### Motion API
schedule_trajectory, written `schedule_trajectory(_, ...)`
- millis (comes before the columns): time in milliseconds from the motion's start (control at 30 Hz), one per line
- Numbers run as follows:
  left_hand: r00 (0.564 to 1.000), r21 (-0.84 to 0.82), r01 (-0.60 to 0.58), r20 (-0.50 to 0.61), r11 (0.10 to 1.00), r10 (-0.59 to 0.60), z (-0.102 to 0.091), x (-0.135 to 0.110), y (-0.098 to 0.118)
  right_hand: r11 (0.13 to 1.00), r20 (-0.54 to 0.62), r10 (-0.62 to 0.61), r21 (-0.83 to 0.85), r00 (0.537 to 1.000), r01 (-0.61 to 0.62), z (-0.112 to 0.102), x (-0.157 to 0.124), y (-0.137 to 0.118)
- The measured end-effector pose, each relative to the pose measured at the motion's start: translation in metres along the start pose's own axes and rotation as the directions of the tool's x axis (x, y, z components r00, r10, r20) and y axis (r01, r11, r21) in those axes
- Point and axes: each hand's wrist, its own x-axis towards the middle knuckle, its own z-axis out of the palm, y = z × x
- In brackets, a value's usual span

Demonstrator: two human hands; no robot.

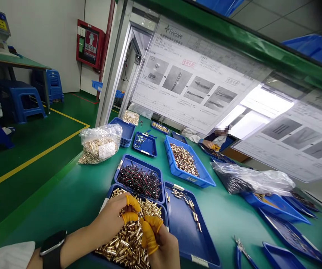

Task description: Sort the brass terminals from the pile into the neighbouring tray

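Observation:
My left hand (118,212) and my right hand (161,241) meet over a blue tray heaped with gold-coloured metal tubes (131,239). Yellow finger cots cover the thumb and forefinger tips of both. Each hand is closed in a pinch, and the tips almost touch; what lies between them is too small and hidden to name. Just beyond, a blue tray holds a tangle of short black and red wires (140,181). To the right, a flatter blue tray (187,239) has several small metal tubes with dark ends (194,215) scattered along its far and right sides.
A clear bag of gold tubes (99,145) stands at the left table edge. Beyond are a blue bin of copper-coloured parts (183,158) and stacked trays (125,130). Blue-handled pliers (242,252) lie at right. A co-worker's hand (209,145) is across the table; instruction sheets (189,78) hang overhead.

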Motion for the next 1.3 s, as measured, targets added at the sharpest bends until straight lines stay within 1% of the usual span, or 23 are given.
schedule_trajectory(67, 0.999, 0.000, -0.036, 0.011, 0.999, 0.036, 0.000, 0.000, 0.000, 0.999, 0.024, -0.024, -0.037, 0.999, 0.025, -0.002, 0.001, 0.001)
schedule_trajectory(200, 0.997, -0.001, -0.074, 0.017, 0.997, 0.074, 0.000, -0.001, 0.000, 0.993, 0.133, -0.059, -0.096, 0.989, 0.072, -0.005, 0.004, 0.002)
schedule_trajectory(333, 0.996, 0.028, -0.082, 0.034, 0.996, 0.081, 0.000, -0.002, 0.002, 0.991, 0.151, -0.038, -0.119, 0.988, 0.056, -0.006, 0.004, 0.005)
schedule_trajectory(500, 0.994, 0.038, -0.104, 0.027, 0.994, 0.103, 0.001, -0.002, -0.001, 0.989, 0.129, -0.009, -0.144, 0.992, 0.028, -0.004, 0.004, 0.007)
schedule_trajectory(600, 0.993, 0.031, -0.118, 0.006, 0.992, 0.118, 0.002, -0.002, -0.004, 0.993, 0.067, -0.015, -0.113, 0.998, 0.022, -0.002, 0.003, 0.006)
schedule_trajectory(700, 0.994, 0.030, -0.107, 0.013, 0.994, 0.106, 0.002, -0.002, -0.003, 0.995, 0.021, -0.020, -0.093, 1.000, 0.022, 0.001, 0.001, 0.005)
schedule_trajectory(900, 0.996, 0.040, -0.080, 0.033, 0.996, 0.079, 0.000, -0.002, 0.003, 0.991, 0.000, -0.034, -0.126, 0.999, 0.034, 0.002, 0.000, 0.010)
schedule_trajectory(1000, 0.995, 0.047, -0.096, 0.036, 0.994, 0.094, 0.000, -0.003, 0.001, 0.990, 0.027, -0.018, -0.139, 0.999, 0.022, 0.000, 0.001, 0.010)
schedule_trajectory(1133, 0.990, 0.051, -0.133, 0.045, 0.990, 0.130, 0.001, -0.003, -0.005, 0.990, 0.155, 0.022, -0.140, 0.988, 0.000, -0.006, 0.004, 0.008)
schedule_trajectory(1200, 0.984, 0.067, -0.168, 0.064, 0.983, 0.164, 0.002, -0.003, -0.007, 0.995, 0.209, 0.035, -0.104, 0.977, -0.014, -0.008, 0.006, 0.006)
schedule_trajectory(1300, 0.972, 0.091, -0.222, 0.098, 0.971, 0.213, 0.001, -0.003, -0.009, 0.998, 0.189, 0.046, 0.021, 0.981, -0.051, -0.006, 0.006, 0.003)
